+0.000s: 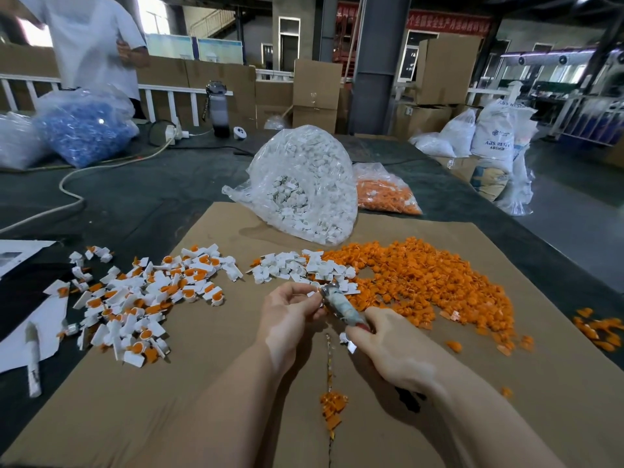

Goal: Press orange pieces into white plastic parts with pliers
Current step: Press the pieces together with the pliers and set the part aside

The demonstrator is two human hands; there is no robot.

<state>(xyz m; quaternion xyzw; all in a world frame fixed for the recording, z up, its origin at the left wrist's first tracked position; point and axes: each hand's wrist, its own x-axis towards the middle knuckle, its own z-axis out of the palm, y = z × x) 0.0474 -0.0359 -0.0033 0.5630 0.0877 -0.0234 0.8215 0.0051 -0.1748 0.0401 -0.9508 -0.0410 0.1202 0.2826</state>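
Note:
My right hand [388,346] grips the taped handles of the pliers [341,307], whose jaws point up-left. My left hand [290,312] pinches a small white plastic part [314,292] right at the plier jaws. Behind them lies a small heap of bare white parts [297,266] and, to the right, a broad pile of loose orange pieces [425,282]. On the left spreads a heap of white parts with orange pieces in them [141,298]. All rest on a brown cardboard sheet [202,400].
A clear bag of white parts [304,184] and a bag of orange pieces [385,194] stand behind the cardboard. Far left sit a bag of blue parts [84,130], a cable and a bottle [217,109]. A person in white stands at back left. Orange scraps [332,407] lie near me.

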